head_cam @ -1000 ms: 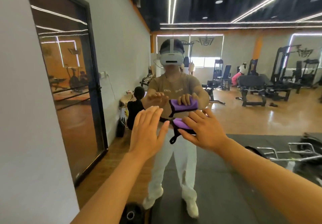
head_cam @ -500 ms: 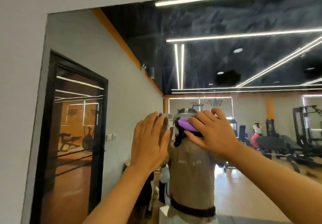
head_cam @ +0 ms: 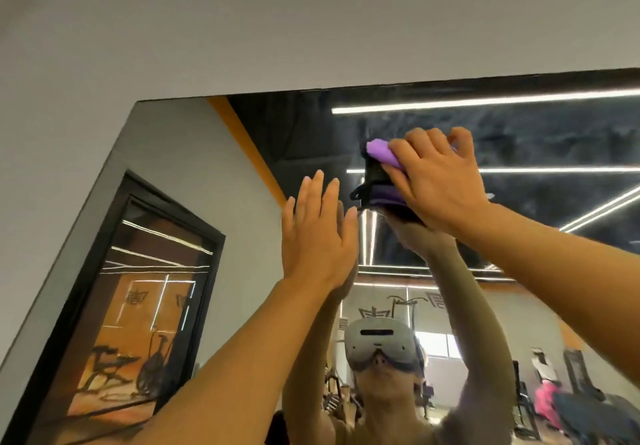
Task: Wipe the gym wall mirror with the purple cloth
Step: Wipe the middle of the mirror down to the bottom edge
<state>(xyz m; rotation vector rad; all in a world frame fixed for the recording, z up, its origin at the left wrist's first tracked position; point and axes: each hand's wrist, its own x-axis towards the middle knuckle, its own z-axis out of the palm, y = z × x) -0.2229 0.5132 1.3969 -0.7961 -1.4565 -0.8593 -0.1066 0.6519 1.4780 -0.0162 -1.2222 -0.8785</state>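
A grey wall (head_cam: 242, 29) frames the mirror (head_cam: 194, 167), seen from below. High near its top edge, the right hand (head_cam: 438, 181) presses the cloth (head_cam: 382, 154) on the glass, fingers curled over it. The left hand (head_cam: 317, 237) lies flat beside it, fingers straight

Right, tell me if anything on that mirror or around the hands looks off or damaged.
Nothing stands out. The mirror shows no crack or chip that I can see. The right hand presses the purple cloth against the glass near its top edge, and the left hand lies flat and open on the mirror beside it.
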